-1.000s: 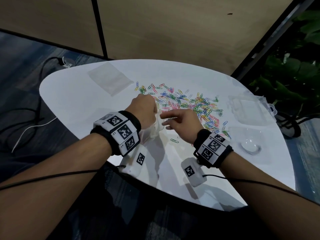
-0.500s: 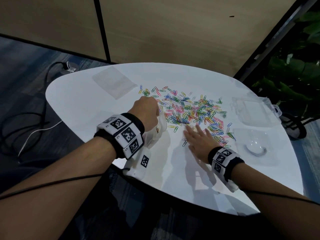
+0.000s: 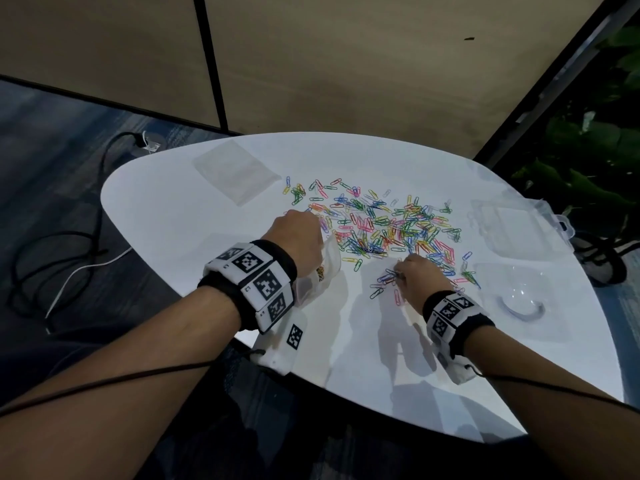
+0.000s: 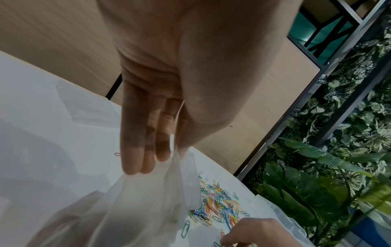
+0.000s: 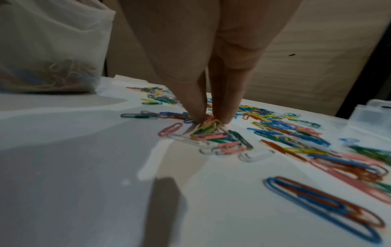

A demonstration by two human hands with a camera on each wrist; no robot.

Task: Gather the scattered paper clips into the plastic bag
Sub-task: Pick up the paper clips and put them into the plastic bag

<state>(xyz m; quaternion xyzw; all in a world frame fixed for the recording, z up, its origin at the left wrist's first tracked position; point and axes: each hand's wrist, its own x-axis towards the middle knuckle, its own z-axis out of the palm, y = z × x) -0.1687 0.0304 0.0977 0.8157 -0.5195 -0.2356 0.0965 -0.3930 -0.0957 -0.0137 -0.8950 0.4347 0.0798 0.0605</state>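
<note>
Flattened before, right hand [image 3: 417,277] now pinches wiry paper clips [image 5: 208,129] beside crinkled plastic bag [image 3: 320,271].

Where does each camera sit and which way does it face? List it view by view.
Head: above, facing down at the table; both forearms, left hand, right hand.
Left wrist: along the palm toward the plastic bag.
Right wrist: low, along fingertips pinching paper clips.
Shared by all: bag, clips.

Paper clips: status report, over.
Left hand holds plastic bag open, some clips inside. Right hand pinching small cluster off table. Most paper clips still scattered. Nothing blocking.
</note>
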